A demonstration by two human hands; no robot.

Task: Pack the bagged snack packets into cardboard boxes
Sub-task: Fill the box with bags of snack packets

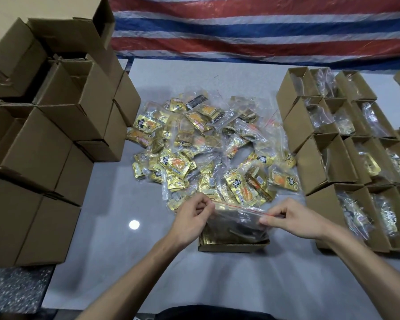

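A clear zip bag with a red seal line, holding snack packets, stands in an open cardboard box on the table in front of me. My left hand pinches the bag's top left corner. My right hand pinches the seal at the top right. Behind the box lies a heap of gold snack packets and filled clear bags.
Stacked closed cardboard boxes fill the left side. Rows of open boxes with bagged packets line the right side. A striped red, white and blue tarp hangs behind the grey table.
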